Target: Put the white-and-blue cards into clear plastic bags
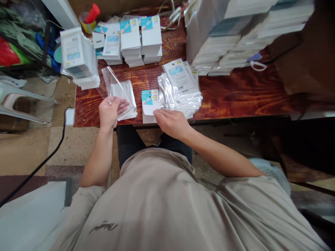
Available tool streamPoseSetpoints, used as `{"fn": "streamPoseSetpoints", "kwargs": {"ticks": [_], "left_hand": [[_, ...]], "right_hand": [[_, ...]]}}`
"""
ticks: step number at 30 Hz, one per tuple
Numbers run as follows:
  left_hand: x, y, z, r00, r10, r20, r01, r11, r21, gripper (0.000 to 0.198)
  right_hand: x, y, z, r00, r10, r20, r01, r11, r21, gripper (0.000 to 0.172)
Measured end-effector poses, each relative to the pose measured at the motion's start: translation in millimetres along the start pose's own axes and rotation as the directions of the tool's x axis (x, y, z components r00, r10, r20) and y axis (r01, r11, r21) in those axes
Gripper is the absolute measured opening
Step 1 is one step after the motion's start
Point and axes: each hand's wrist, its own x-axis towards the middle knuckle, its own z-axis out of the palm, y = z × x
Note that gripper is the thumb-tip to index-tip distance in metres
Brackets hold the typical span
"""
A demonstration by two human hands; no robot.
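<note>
My left hand [111, 112] pinches a clear plastic bag [109, 77] between thumb and forefinger, its other fingers loosely curled. The bag stands tilted above a pile of flat clear bags [130, 99] on the table. My right hand [172, 122] has its fingertips closed on the lower right edge of a white printed card [151, 108] with a blue and yellow top. More such cards lie beneath it. Just right of these is a heap of bagged cards [180, 82] in shiny film, close to my right fingers.
Several card stacks [131, 40] stand along the back of the wooden table [222, 94], with a taller stack [78, 55] at the left. Large piles of packets [222, 45] rise at the back right. A red-capped item [92, 14] stands behind; a white stool [21, 101] is on the left.
</note>
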Motion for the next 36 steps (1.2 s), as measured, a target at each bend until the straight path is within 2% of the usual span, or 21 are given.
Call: {"fn": "streamPoseSetpoints", "kwargs": {"ticks": [1,2,3,4,5,6,7,8,10,11,13,15,17,18,21,23,25,27,31,36], "left_hand": [[1,0,0.7,1.000,-0.008,0.002,0.008,1.000,-0.018,0.031],[2,-1,1.5,1.000,-0.015,-0.001,0.014,0.999,-0.036,0.032],[2,-1,2.3,1.000,-0.018,-0.007,0.017,0.998,-0.053,0.033],[3,-1,3.2,1.000,-0.018,-0.016,0.017,0.997,-0.069,0.034],[2,-2,4.3,1.000,-0.015,-0.027,0.013,0.996,-0.084,0.035],[1,-2,5.5,0.999,-0.011,-0.035,0.008,0.995,-0.095,0.035],[0,-3,6.8,0.999,-0.006,-0.041,0.002,0.995,-0.103,0.036],[-3,-4,8.3,0.999,-0.001,-0.045,-0.004,0.994,-0.106,0.036],[-10,-5,11.8,0.999,0.009,-0.044,-0.013,0.994,-0.106,0.037],[-15,-7,13.7,0.999,0.010,-0.043,-0.015,0.994,-0.107,0.037],[-26,-10,17.2,0.999,0.008,-0.037,-0.012,0.993,-0.115,0.038],[-36,-15,20.1,0.999,0.006,-0.034,-0.010,0.991,-0.131,0.037],[-45,-20,21.6,0.998,0.030,-0.055,-0.038,0.990,-0.139,0.035],[-49,-22,21.6,0.996,0.054,-0.074,-0.064,0.989,-0.135,0.034],[-56,-27,17.8,0.982,0.126,-0.144,-0.142,0.984,-0.106,0.029],[-59,-27,12.5,0.975,0.146,-0.169,-0.161,0.984,-0.080,0.027],[-63,-25,6.5,0.971,0.159,-0.178,-0.168,0.985,-0.040,0.026],[-67,-22,1.7,0.968,0.177,-0.180,-0.179,0.984,0.002,0.025],[-75,-20,-2.3,0.962,0.195,-0.193,-0.193,0.981,0.029,0.022],[-84,-19,-6.0,0.951,0.217,-0.219,-0.209,0.976,0.061,0.026]], "right_hand": [[-1,3,-3,0.986,0.079,-0.149,-0.070,0.995,0.064,0.026],[-3,6,-7,0.936,0.189,-0.297,-0.148,0.977,0.154,0.026],[-4,8,-11,0.850,0.320,-0.418,-0.219,0.937,0.273,0.026],[-7,9,-15,0.746,0.458,-0.483,-0.265,0.870,0.415,0.026],[-10,9,-17,0.650,0.590,-0.479,-0.284,0.773,0.568,0.027],[-13,6,-18,0.585,0.703,-0.405,-0.282,0.645,0.710,0.028],[-17,2,-17,0.560,0.780,-0.279,-0.274,0.493,0.826,0.029],[-21,-4,-14,0.566,0.815,-0.127,-0.276,0.332,0.902,0.031],[-29,-18,-3,0.588,0.794,0.152,-0.317,0.053,0.947,0.035],[-31,-26,4,0.581,0.776,0.246,-0.340,-0.043,0.940,0.037],[-34,-38,18,0.539,0.779,0.321,-0.349,-0.141,0.927,0.040],[-33,-47,27,0.486,0.824,0.291,-0.308,-0.151,0.940,0.042],[-29,-52,30,0.466,0.850,0.247,-0.261,-0.135,0.956,0.043],[-28,-54,30,0.476,0.845,0.243,-0.246,-0.137,0.959,0.043],[-24,-64,30,0.548,0.783,0.295,-0.227,-0.201,0.953,0.042],[-23,-70,32,0.601,0.722,0.342,-0.216,-0.266,0.940,0.044],[-22,-76,35,0.635,0.682,0.363,-0.204,-0.306,0.930,0.047],[-21,-81,36,0.632,0.691,0.352,-0.183,-0.308,0.934,0.049],[-18,-90,34,0.585,0.747,0.317,-0.142,-0.291,0.946,0.048],[-16,-103,32,0.600,0.740,0.304,-0.105,-0.304,0.947,0.049]]}}
